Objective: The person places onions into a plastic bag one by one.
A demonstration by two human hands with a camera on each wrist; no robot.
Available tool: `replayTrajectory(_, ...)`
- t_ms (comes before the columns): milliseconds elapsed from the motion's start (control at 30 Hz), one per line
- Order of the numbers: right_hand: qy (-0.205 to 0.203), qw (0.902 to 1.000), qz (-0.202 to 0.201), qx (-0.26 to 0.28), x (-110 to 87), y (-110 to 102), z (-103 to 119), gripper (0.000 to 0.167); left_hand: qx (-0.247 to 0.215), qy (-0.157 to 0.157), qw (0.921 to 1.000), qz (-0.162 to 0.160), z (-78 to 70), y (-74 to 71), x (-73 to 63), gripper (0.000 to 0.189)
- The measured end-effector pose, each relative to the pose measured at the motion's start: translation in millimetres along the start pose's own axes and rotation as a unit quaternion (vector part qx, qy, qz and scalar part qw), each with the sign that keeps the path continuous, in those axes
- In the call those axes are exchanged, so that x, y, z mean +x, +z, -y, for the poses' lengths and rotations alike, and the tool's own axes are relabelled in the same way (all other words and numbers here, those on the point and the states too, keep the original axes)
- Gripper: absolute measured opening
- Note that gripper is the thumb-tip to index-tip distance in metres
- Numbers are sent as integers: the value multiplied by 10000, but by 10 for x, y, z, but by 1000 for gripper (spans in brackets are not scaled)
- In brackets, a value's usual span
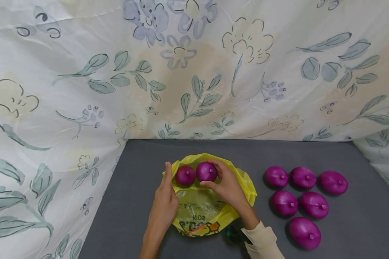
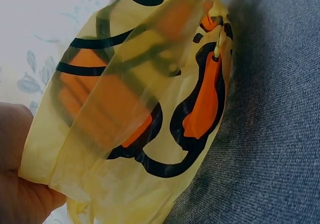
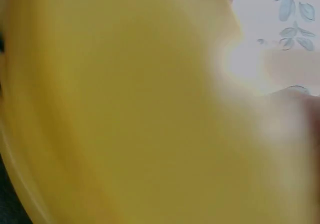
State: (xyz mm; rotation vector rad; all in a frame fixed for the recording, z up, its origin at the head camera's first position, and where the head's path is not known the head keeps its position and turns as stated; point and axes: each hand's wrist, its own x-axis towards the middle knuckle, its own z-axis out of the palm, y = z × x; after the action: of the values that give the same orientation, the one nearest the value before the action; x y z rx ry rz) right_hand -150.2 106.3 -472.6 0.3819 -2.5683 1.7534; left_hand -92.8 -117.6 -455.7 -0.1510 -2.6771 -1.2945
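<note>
A yellow plastic bag (image 1: pixel 194 201) with black and orange print lies with its mouth spread wide. My left hand (image 1: pixel 162 207) holds the bag's left edge, fingers upright along it; in the left wrist view, the bag's film (image 2: pixel 115 184) passes between thumb and fingers. Over the bag, my right hand (image 1: pixel 228 183) grips a purple-red onion (image 1: pixel 206 172) between thumb and fingers. Just left of it, a second red onion (image 1: pixel 185 176) sits inside the bag near the far rim. Blurred yellow film (image 3: pixel 135 103) fills most of the right wrist view, hiding the right hand's grip.
Several more red onions (image 1: pixel 300 208) rest in loose rows to the right of the bag. Everything lies on a dark grey tabletop (image 1: pixel 129 201). A flower-printed cloth (image 1: pixel 194 90) hangs behind the table and along its left side.
</note>
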Motion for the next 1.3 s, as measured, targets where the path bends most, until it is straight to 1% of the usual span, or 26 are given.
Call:
replayTrajectory(100, -33, 9994, 39, -342, 27, 38, -66, 77, 36, 50, 10000, -16, 5, 13, -3, 80)
replayTrajectory(200, 32, 9965, 123, -821, 23, 57, -129, 77, 43, 115, 9999, -34, 6, 25, -7, 80)
replayTrajectory(267, 110, 9943, 179, -1044, 11, 59, -155, 78, 47, 126, 9999, -28, 12, 29, -12, 80)
replayTrajectory(600, 147, 9922, 245, -1215, -30, 34, -128, 85, 44, 4, 10000, 11, 8, 23, -25, 78)
replayTrajectory(733, 106, 9906, 248, -1340, -49, -20, -44, 86, 0, 40, 10000, 27, 8, 21, -13, 78)
replayTrajectory(900, 90, 9890, 228, -1460, -79, -123, 122, 86, -10, 12, 10000, 68, 17, 24, -5, 80)
replayTrajectory(1000, 10, 9890, 188, -1468, -110, -185, 228, 84, 19, 36, 10000, 55, 23, 32, -8, 80)
replayTrajectory(1067, -70, 9904, 143, -1370, -140, -231, 299, 83, 39, 60, 10000, 44, 20, 37, -12, 79)
replayTrajectory(1167, -144, 9940, 73, -1083, -197, -305, 409, 80, 47, 57, 10000, 42, 14, 40, -18, 79)
replayTrajectory(1300, -305, 9972, -161, -663, -270, -432, 557, 75, 20, -1, 10000, 42, 5, 33, -24, 79)
